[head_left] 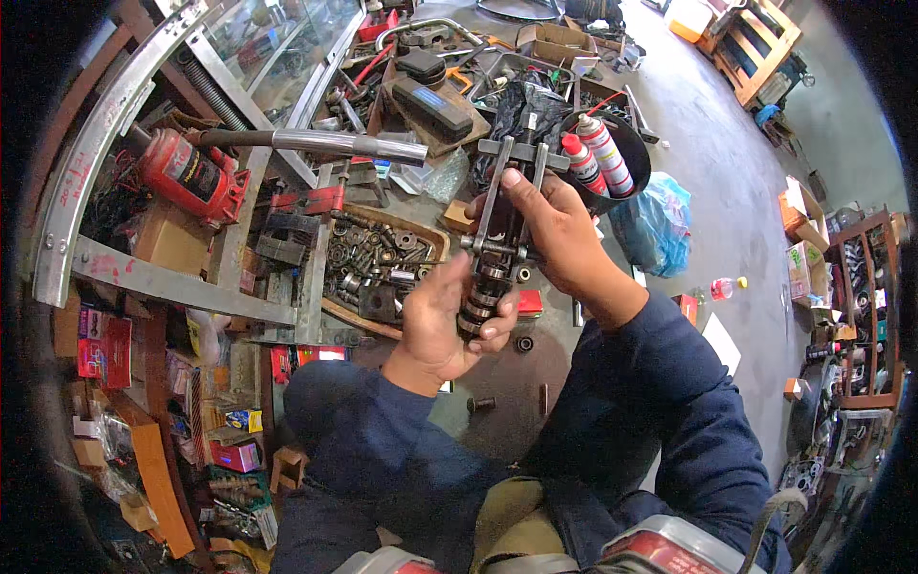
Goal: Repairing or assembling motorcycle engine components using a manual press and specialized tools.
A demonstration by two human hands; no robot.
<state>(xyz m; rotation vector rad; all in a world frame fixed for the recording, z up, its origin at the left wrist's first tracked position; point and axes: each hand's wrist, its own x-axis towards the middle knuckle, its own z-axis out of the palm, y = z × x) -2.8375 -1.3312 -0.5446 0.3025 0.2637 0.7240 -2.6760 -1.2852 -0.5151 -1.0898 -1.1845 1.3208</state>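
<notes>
The right hand [564, 234], at the centre of the frame, is curled around a metal puller [493, 206], its thumb pressed on the upper part of the tool and its fingers mostly hidden behind. The left hand [440, 320], just lower and to the left, is half curled: its fingers wrap from behind around a shaft with rings [481, 304], and their tips show on the right side of it. The left thumb is blurred, so I cannot tell whether it touches the tool. The puller tilts slightly, its crossbar toward the top of the frame, and its two arms reach down to the ringed shaft.

Left of the hands lies a wood-rimmed tray [442, 241] crowded with metal parts; above it a steel bar [349, 144] points in toward the puller. Upper right of the hands, a black bucket [639, 177] holds spray cans [604, 153], with a blue plastic bag [660, 225] just beside it. Grey floor [693, 115] runs as a broad strip down the right of the frame. Below the hands, a ring [524, 344] and a bolt [481, 405] lie near the sleeves.

The cans carry printed labels, a red jack [186, 177] at upper left has a dark label with lettering, and the metal frame [69, 191] beside it bears red handwriting.
</notes>
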